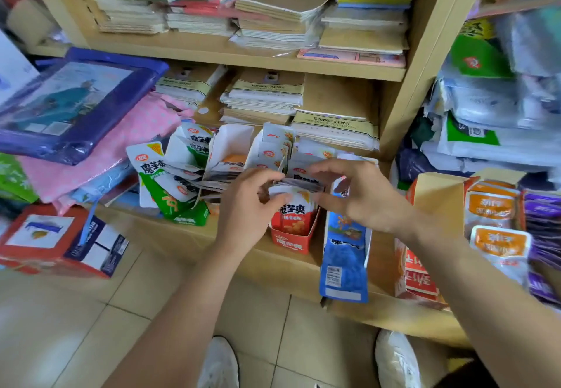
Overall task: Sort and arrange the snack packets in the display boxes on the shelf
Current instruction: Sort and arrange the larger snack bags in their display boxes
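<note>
Several open display boxes stand on the low shelf (170, 232). Over the red box (291, 236) at the middle, my left hand (252, 205) and my right hand (361, 193) together hold a small stack of snack packets (299, 187), fingers curled round its ends. A white and red packet (293, 205) stands in that box under the stack. To the left, a green box (182, 208) leans with white and green packets (148, 169) spilling from it. A white box (233, 147) with an orange packet stands behind. A blue box (343, 260) hangs over the shelf edge on the right.
Stacks of notebooks and envelopes (264, 96) fill the upper shelves. A brown carton (437, 205) with orange packets (491, 211) and purple packets sits at the right. A red and blue carton (60, 242) and wrapped cloth goods (76, 105) lie left. Tiled floor (76, 327) below.
</note>
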{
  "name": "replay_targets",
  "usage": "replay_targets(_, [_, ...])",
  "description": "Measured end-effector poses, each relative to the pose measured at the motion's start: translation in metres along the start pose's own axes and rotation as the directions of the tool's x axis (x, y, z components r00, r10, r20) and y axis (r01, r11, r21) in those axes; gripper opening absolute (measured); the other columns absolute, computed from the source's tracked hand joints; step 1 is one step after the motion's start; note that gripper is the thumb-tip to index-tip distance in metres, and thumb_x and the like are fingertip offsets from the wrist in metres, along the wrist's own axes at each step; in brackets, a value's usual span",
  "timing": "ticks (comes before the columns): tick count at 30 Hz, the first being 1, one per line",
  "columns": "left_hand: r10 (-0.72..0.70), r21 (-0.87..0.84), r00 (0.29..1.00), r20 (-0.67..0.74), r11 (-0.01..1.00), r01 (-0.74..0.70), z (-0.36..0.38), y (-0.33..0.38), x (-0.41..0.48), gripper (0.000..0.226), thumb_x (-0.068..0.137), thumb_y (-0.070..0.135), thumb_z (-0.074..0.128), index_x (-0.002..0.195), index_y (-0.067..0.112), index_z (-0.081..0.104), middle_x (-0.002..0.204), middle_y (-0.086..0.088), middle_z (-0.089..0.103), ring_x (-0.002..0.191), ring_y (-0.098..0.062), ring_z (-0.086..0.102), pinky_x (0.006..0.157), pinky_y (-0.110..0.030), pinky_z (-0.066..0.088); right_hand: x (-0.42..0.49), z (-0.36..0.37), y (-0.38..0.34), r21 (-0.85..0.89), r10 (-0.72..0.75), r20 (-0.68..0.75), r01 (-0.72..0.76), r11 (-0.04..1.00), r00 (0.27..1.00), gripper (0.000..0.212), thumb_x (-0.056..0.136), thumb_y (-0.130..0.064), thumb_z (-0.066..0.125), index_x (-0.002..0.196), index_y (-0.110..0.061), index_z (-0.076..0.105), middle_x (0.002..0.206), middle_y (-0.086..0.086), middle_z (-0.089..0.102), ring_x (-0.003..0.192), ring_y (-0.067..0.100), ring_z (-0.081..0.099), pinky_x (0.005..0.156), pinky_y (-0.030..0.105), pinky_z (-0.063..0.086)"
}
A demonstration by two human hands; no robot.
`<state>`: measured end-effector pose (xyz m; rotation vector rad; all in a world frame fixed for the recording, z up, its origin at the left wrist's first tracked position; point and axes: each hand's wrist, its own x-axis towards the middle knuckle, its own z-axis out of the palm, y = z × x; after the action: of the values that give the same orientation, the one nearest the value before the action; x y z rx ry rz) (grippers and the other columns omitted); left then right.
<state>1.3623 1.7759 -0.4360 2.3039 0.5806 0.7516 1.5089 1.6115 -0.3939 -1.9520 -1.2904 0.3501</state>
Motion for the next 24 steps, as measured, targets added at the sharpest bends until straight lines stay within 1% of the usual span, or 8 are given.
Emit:
replay_targets(3, [0.004, -0.003, 1.0, -0.012, 1.0, -0.004, 0.009, 0.005, 0.0, 0.043, 0.084, 0.019, 0.081, 0.123, 0.028, 0.067, 0.114, 0.012, 0.068, 0.081, -0.003, 0.065, 0.075, -0.036, 0.058, 0.005, 0.015, 0.007, -0.116, -0.069, -0.094, 0.058, 0.992, 0.993, 0.033, 0.088, -0.006, 0.071, 0.118, -0.018, 0.072, 0.109, -0.011, 0.068, 0.078, -0.003, 0.058, 0.072, 0.004, 0.042])
replay_targets(5, [0.04, -0.011, 0.999, 0.019, 0.999, -0.04, 0.008, 0.003, -0.002, 0.048, 0.086, 0.012, 0.077, 0.128, 0.03, 0.063, 0.122, 0.012, 0.062, 0.085, -0.002, 0.065, 0.076, -0.037, 0.06, 0.01, 0.015, 0.011, -0.094, -0.062, -0.151, 0.048, 0.994, 0.987, 0.026, 0.087, -0.002, 0.071, 0.11, -0.014, 0.075, 0.1, -0.011, 0.068, 0.077, 0.002, 0.058, 0.073, 0.009, 0.046])
replay_targets(7, [0.115, 0.054, 0.99, 0.083, 0.991, -0.12, 0.003, 0.002, -0.006, 0.048, 0.087, 0.019, 0.076, 0.131, 0.032, 0.062, 0.131, 0.013, 0.051, 0.095, -0.003, 0.062, 0.077, -0.034, 0.06, 0.014, 0.009, 0.015, -0.014, -0.043, -0.162, 0.041, 0.999, 0.986, 0.015, 0.089, -0.005, 0.072, 0.101, -0.012, 0.078, 0.092, -0.007, 0.072, 0.078, 0.004, 0.064, 0.074, 0.015, 0.051])
replay_targets(10, [0.137, 0.205, 0.962, 0.237, 0.961, -0.188, -0.002, 0.006, -0.014, 0.056, 0.088, 0.03, 0.073, 0.14, 0.041, 0.053, 0.146, 0.022, 0.034, 0.12, 0.002, 0.046, 0.076, -0.015, 0.047, 0.014, 0.003, 0.024, -0.037, -0.044, -0.184, 0.038, 0.999, 0.982, 0.014, 0.089, -0.006, 0.073, 0.1, -0.013, 0.078, 0.091, -0.004, 0.075, 0.078, 0.005, 0.068, 0.077, 0.025, 0.057])
replay_targets(12, [0.155, 0.187, 0.956, 0.247, 0.961, -0.204, -0.007, 0.01, -0.019, 0.051, 0.087, 0.028, 0.073, 0.134, 0.04, 0.058, 0.14, 0.025, 0.043, 0.115, 0.005, 0.05, 0.08, -0.017, 0.047, 0.013, 0.002, 0.031, -0.114, -0.063, -0.239, 0.036, 0.993, 0.969, 0.015, 0.088, -0.006, 0.074, 0.1, -0.013, 0.078, 0.089, -0.002, 0.075, 0.076, 0.01, 0.07, 0.078, 0.033, 0.059])
replay_targets(16, [0.243, 0.134, 0.96, 0.139, 0.956, -0.262, -0.022, 0.008, -0.03, 0.017, 0.076, 0.024, 0.077, 0.09, 0.029, 0.069, 0.11, 0.022, 0.065, 0.098, 0.005, 0.061, 0.082, -0.03, 0.056, 0.015, 0.004, 0.037, -0.093, -0.029, -0.3, 0.001, 0.996, 0.954, 0.013, 0.089, -0.004, 0.069, 0.094, -0.013, 0.078, 0.075, -0.006, 0.07, 0.067, 0.008, 0.066, 0.071, 0.034, 0.059])
replay_targets(20, [0.205, 0.138, 0.966, 0.155, 0.964, -0.227, -0.027, 0.009, -0.039, 0.023, 0.076, 0.052, 0.07, 0.089, 0.033, 0.066, 0.089, 0.026, 0.066, 0.09, 0.004, 0.062, 0.072, -0.032, 0.055, 0.02, 0.005, 0.037, -0.026, 0.045, -0.282, -0.054, 0.998, 0.958, 0.014, 0.091, -0.006, 0.067, 0.093, -0.016, 0.077, 0.07, -0.015, 0.063, 0.065, 0.0, 0.06, 0.066, 0.022, 0.049])
replay_targets(24, [0.236, 0.2, 0.966, 0.105, 0.947, -0.253, -0.023, 0.015, -0.042, 0.024, 0.079, 0.053, 0.068, 0.095, 0.034, 0.065, 0.093, 0.027, 0.061, 0.087, 0.003, 0.058, 0.07, -0.029, 0.054, 0.014, 0.002, 0.032, -0.017, 0.007, -0.152, -0.01, 1.0, 0.988, 0.018, 0.09, -0.004, 0.067, 0.1, -0.016, 0.077, 0.09, -0.003, 0.073, 0.084, 0.009, 0.067, 0.08, 0.025, 0.056])
